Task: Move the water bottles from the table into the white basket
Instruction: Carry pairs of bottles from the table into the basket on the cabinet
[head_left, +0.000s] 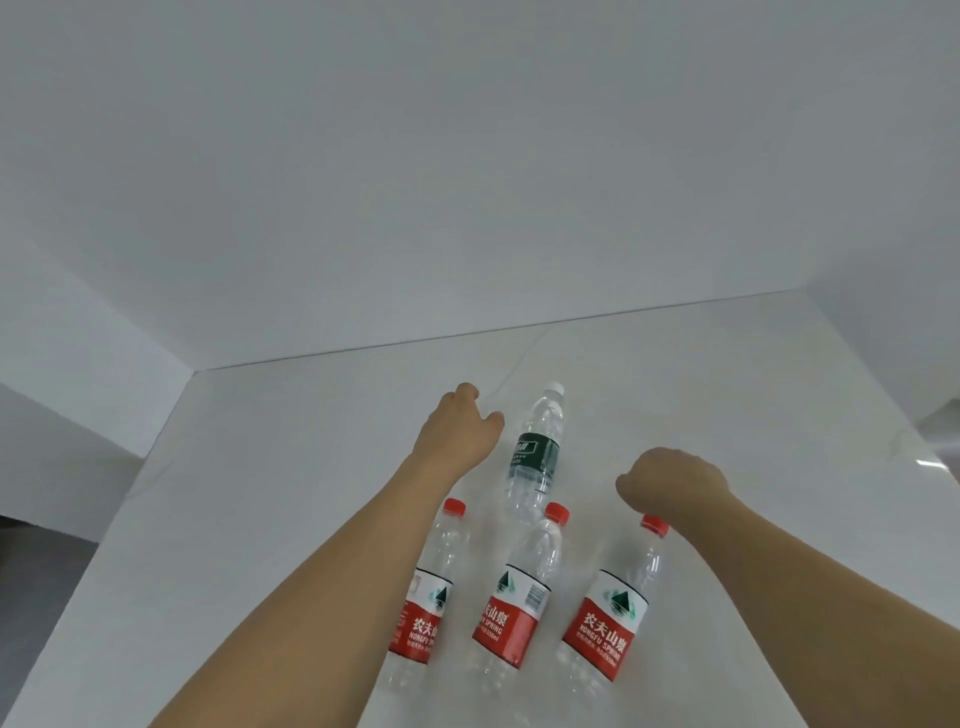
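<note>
Several clear water bottles stand on the white table. A green-labelled bottle with a white cap is furthest from me. Three red-capped, red-labelled bottles stand in a row nearer me: left, middle, right. My left hand reaches just left of the green-labelled bottle, fingers loosely curled, thumb close to it, holding nothing. My right hand hovers above the right red bottle's cap with fingers curled down, holding nothing. My left forearm partly hides the left red bottle. No white basket is in view.
White walls close the table's far side and left side. The table's left edge drops to a dark floor. A glossy reflective patch lies at the far right.
</note>
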